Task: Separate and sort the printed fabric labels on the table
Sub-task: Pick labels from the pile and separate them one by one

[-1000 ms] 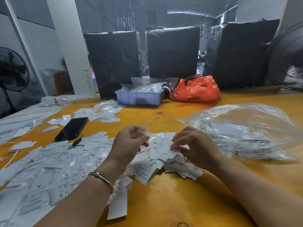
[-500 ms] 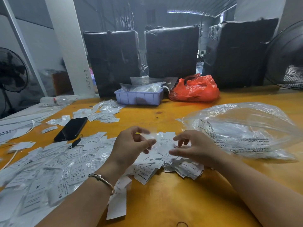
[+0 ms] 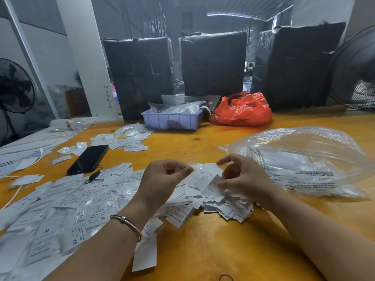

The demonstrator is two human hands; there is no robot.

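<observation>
The labels (image 3: 211, 199) lie heaped mid-table (image 3: 203, 250), half hidden under both hands. The left hand (image 3: 162, 181) has curled fingers pinching something too faint to name. At 3 o'clock from it, the right hand (image 3: 243, 177) holds one label (image 3: 213, 186) against its loosely curled fingers.

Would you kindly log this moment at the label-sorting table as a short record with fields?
surface: orange table
left hand: left hand raised over the labels, fingers curled, seems to pinch a small clear sleeve
right hand: right hand pinches one printed label
loose pile: label pile under both hands
sleeved labels: bagged labels, left of the left wrist
right side: large clear bag
far edge: purple tray, red bag
other: black phone
</observation>
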